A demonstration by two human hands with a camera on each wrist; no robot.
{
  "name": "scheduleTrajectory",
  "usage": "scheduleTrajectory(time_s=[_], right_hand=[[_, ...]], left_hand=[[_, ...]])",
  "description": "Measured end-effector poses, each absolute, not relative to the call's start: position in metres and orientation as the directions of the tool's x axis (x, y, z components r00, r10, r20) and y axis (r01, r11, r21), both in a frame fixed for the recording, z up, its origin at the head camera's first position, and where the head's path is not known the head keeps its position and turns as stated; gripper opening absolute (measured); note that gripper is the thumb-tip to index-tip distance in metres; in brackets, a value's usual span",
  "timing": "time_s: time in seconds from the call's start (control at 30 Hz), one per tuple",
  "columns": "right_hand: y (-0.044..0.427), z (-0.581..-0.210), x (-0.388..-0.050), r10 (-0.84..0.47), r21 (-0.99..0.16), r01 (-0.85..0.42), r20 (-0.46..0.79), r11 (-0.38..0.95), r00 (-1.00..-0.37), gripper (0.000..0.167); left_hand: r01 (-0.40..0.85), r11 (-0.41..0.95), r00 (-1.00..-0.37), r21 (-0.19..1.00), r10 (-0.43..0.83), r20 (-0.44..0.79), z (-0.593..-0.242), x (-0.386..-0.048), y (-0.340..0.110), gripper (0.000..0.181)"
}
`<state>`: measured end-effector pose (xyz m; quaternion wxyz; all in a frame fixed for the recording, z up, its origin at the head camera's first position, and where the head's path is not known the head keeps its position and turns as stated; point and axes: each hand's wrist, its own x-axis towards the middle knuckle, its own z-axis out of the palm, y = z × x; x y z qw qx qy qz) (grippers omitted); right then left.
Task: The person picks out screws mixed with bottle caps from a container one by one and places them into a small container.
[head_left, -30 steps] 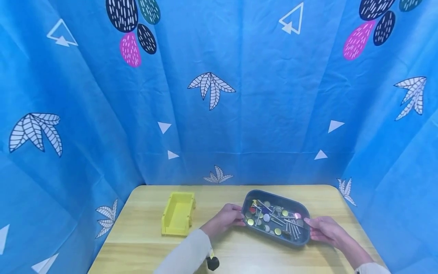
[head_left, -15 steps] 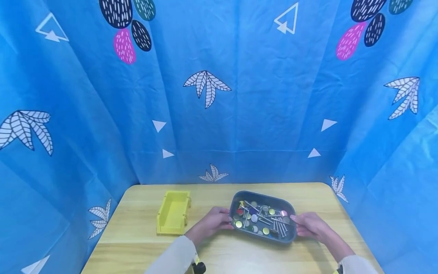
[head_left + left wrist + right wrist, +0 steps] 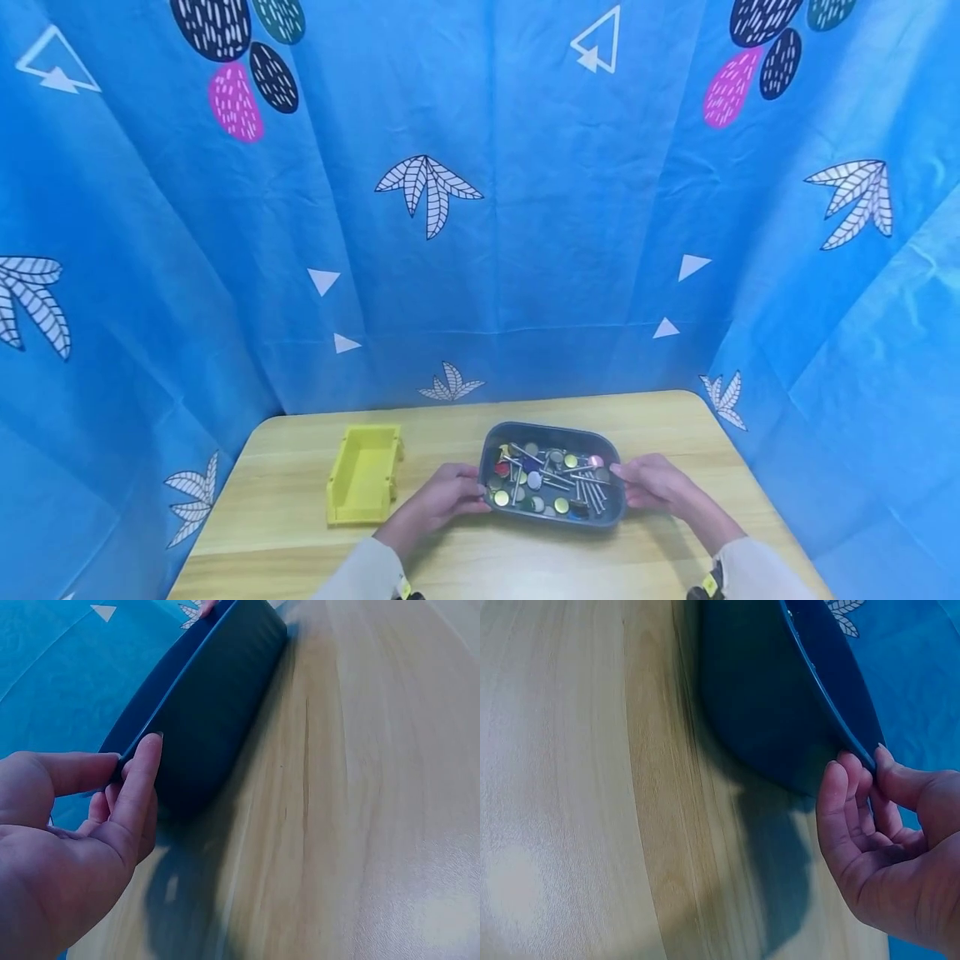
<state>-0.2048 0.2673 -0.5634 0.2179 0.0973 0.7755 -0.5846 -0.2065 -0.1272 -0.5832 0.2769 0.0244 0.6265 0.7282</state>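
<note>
A dark grey-blue tray (image 3: 551, 518) holds metal bolts or nails and round caps in gold, silver, red and pink. The left hand (image 3: 444, 493) pinches its left end, thumb on the rim and fingers against the outer wall; the left wrist view shows this hand (image 3: 90, 817) gripping the tray's edge (image 3: 202, 720). At the opposite end the right hand (image 3: 660, 485) pinches the rim, and in the right wrist view the hand (image 3: 900, 847) has its thumb over the edge of the tray (image 3: 765, 697) and fingers beneath the rim.
A yellow open-fronted bin (image 3: 362, 479) stands left of the tray on the wooden table (image 3: 300, 533). Behind and at both sides of the table hangs a blue patterned cloth (image 3: 465, 283).
The tray and both hands have shifted left relative to the table and closer to the yellow bin, and the tray has turned a little straighter. The head view has also shifted.
</note>
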Motion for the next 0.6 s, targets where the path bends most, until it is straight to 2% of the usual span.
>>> scheduleTrajectory(time_s=[0.6], right_hand=[[0.246, -0.569, -0.217, -0.125, -0.875, 0.379, -0.431, 0.302, -0.894, 0.027]], left_hand=[[-0.409, -0.113, -0.835, 0.905, 0.446, -0.322, -0.595, -0.199, -0.148, 0.053]])
